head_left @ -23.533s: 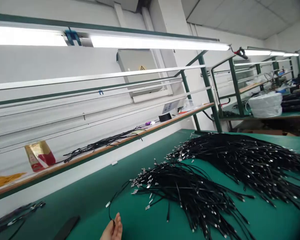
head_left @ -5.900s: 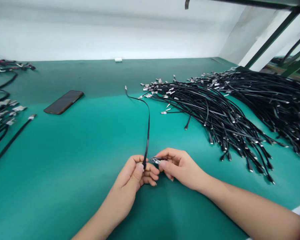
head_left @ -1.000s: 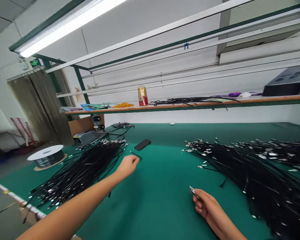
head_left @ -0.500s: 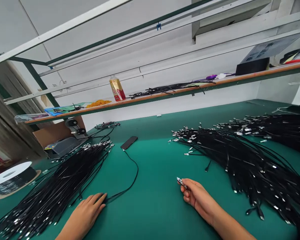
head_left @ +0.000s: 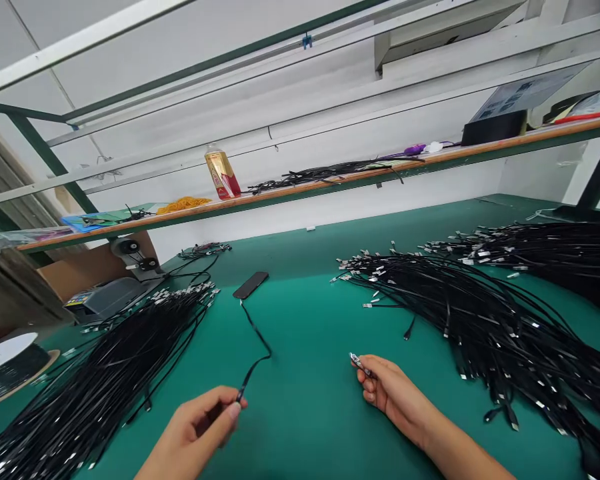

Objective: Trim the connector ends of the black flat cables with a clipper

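Note:
My left hand [head_left: 200,425] pinches the near end of a single black cable [head_left: 254,333] between thumb and fingertips, just above the green table [head_left: 305,347]. The cable snakes away toward a dark phone [head_left: 251,285]. Over at the right, my right hand [head_left: 390,393] rests on the table, fingers closed on a small shiny metal tool [head_left: 358,362] that pokes out to the left. A big heap of black cables with metal plugs [head_left: 480,307] lies right of that hand. Another pile of black cables [head_left: 105,373] lies left of my left hand.
A wooden shelf [head_left: 330,183] runs along the wall with a gold and red bottle [head_left: 221,173], loose cables, a black box [head_left: 495,127] and orange bands. A grey machine [head_left: 113,297] and a wire spool [head_left: 7,360] stand at the left.
My left hand was lying flat beside the left pile; it has now lifted and pinched the single cable's end, drawing it toward me. My right hand has hardly moved.

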